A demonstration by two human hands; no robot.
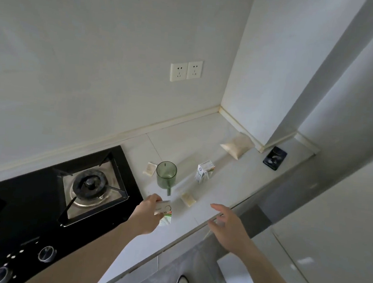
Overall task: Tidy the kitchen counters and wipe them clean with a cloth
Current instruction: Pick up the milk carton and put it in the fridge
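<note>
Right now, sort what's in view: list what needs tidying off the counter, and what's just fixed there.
To tidy:
small box gripped by the left hand
green cup
carton
two sachets
beige bag
dark phone

Fixed there:
gas hob
wall sockets

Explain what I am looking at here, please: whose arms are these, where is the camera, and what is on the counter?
There is no machine. A person wears one wide-angle camera on the head, looking down at a pale kitchen counter. The left hand grips a small white carton with green and red print. The right hand hovers open at the counter's front edge, holding nothing. On the counter stand a translucent green plastic cup and an upright white carton, with small beige packets, a larger beige pouch and a dark flat rectangular object. A black gas hob lies left.
</note>
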